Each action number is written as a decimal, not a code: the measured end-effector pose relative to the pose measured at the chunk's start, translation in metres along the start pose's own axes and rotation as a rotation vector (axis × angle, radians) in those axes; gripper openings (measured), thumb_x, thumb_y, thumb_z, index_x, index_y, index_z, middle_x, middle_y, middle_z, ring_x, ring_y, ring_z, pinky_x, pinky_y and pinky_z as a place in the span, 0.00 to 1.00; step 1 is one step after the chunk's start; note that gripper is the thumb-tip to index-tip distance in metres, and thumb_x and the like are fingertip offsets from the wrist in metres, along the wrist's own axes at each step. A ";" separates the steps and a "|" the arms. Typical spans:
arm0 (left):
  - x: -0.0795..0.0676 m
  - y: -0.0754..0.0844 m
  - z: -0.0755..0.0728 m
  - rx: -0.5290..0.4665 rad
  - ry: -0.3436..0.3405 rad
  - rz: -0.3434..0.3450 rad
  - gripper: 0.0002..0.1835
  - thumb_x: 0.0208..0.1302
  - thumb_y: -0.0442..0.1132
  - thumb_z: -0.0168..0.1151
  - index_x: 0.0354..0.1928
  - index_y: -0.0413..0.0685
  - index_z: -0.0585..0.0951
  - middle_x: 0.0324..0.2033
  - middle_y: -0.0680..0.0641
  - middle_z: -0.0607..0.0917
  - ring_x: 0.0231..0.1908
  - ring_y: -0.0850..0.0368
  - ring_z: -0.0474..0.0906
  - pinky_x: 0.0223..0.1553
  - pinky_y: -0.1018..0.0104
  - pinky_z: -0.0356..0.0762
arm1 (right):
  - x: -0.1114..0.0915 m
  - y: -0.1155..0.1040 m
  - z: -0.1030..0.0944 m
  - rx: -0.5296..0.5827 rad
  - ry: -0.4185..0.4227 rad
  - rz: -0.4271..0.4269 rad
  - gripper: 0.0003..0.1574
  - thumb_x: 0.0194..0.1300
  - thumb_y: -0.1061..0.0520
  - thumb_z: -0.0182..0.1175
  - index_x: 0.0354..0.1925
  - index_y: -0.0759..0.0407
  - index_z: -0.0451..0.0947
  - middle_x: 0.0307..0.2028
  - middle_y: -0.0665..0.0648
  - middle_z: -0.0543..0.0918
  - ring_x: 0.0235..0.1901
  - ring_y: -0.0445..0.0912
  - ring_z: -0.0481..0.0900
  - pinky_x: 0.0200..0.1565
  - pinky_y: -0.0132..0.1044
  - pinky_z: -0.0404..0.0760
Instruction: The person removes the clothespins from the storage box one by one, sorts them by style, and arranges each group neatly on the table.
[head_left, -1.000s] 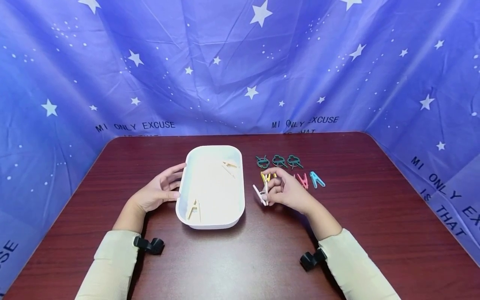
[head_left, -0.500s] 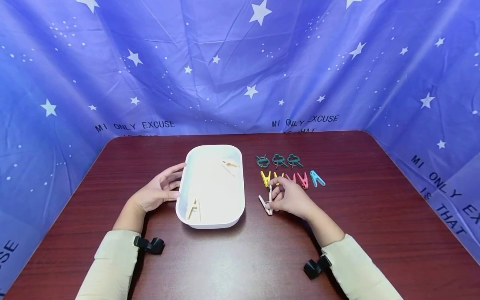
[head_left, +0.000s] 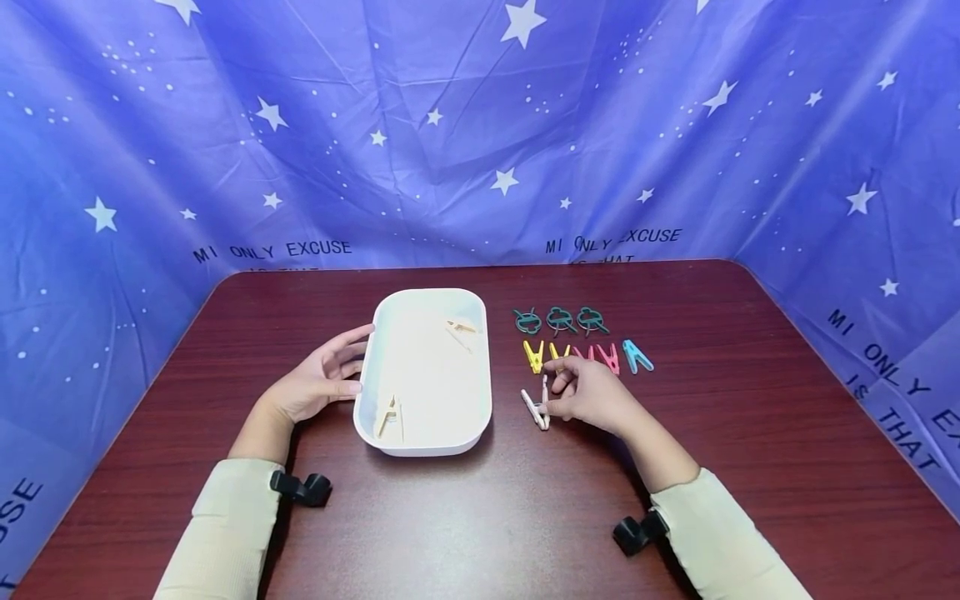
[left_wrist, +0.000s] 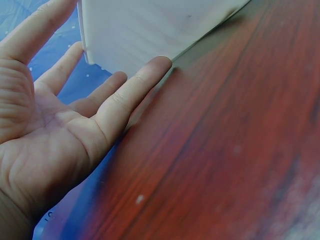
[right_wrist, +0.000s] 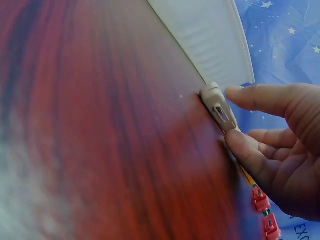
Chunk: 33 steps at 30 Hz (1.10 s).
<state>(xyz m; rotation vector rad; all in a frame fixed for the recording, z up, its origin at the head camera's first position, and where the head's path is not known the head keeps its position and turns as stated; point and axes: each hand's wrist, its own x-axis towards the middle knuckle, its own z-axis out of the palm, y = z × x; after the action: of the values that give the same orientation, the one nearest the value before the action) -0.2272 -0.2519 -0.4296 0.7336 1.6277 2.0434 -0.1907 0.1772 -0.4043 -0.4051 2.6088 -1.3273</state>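
Observation:
At the left side of a white plastic tub [head_left: 423,367], my left hand [head_left: 307,387] rests its fingertips and thumb on the wall, fingers spread. The left wrist view shows those fingertips at the tub wall [left_wrist: 135,35]. Two beige clothespins, one far right [head_left: 461,327] and one near left [head_left: 390,418], lie inside the tub. Right of it, a whitish clothespin [head_left: 533,409] is on the table with its legs in a V. My right hand [head_left: 596,396] is beside it, fingertips parted around it; in the right wrist view they sit close to the clothespin [right_wrist: 220,107].
Behind the right hand runs a row of clothespins: yellow ones [head_left: 533,357], pinkish-red ones [head_left: 610,358] and a blue one [head_left: 637,357]. Farther back lie three dark green wire-looped clips [head_left: 559,321]. A starry blue curtain [head_left: 420,150] hangs behind the dark red table [head_left: 450,533].
My right hand brought the whitish clothespin down to the table, slightly right and nearer; then its fingers loosened and shifted a little right. The left hand and tub stayed put.

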 end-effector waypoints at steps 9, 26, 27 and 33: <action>0.000 0.001 0.001 0.022 0.018 0.000 0.47 0.58 0.21 0.62 0.76 0.42 0.50 0.68 0.43 0.64 0.61 0.51 0.69 0.54 0.60 0.76 | -0.001 -0.002 -0.005 0.092 0.047 -0.098 0.22 0.55 0.62 0.72 0.48 0.68 0.81 0.33 0.59 0.80 0.25 0.47 0.79 0.22 0.40 0.81; -0.001 0.002 0.003 0.013 0.012 -0.006 0.46 0.59 0.20 0.62 0.76 0.43 0.51 0.67 0.43 0.63 0.61 0.50 0.69 0.53 0.60 0.77 | 0.014 -0.045 -0.005 0.070 0.083 -0.230 0.17 0.54 0.58 0.73 0.45 0.56 0.85 0.40 0.60 0.84 0.33 0.46 0.80 0.32 0.36 0.78; -0.001 0.001 0.002 0.011 0.013 -0.007 0.47 0.58 0.20 0.61 0.76 0.43 0.51 0.67 0.42 0.63 0.61 0.50 0.69 0.53 0.59 0.77 | 0.015 -0.049 -0.005 0.069 0.081 -0.234 0.18 0.54 0.59 0.73 0.45 0.55 0.85 0.39 0.60 0.84 0.33 0.46 0.80 0.32 0.37 0.78; -0.001 0.000 0.001 0.009 0.035 -0.018 0.47 0.57 0.20 0.63 0.76 0.43 0.51 0.67 0.43 0.63 0.60 0.50 0.70 0.53 0.59 0.77 | 0.024 -0.069 -0.005 0.050 0.048 -0.291 0.17 0.54 0.59 0.72 0.44 0.55 0.84 0.35 0.54 0.84 0.33 0.46 0.79 0.32 0.40 0.78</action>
<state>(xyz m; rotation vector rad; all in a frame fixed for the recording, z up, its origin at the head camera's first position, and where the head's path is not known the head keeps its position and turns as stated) -0.2257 -0.2517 -0.4293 0.6877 1.6571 2.0483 -0.2042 0.1338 -0.3465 -0.7789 2.6245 -1.5009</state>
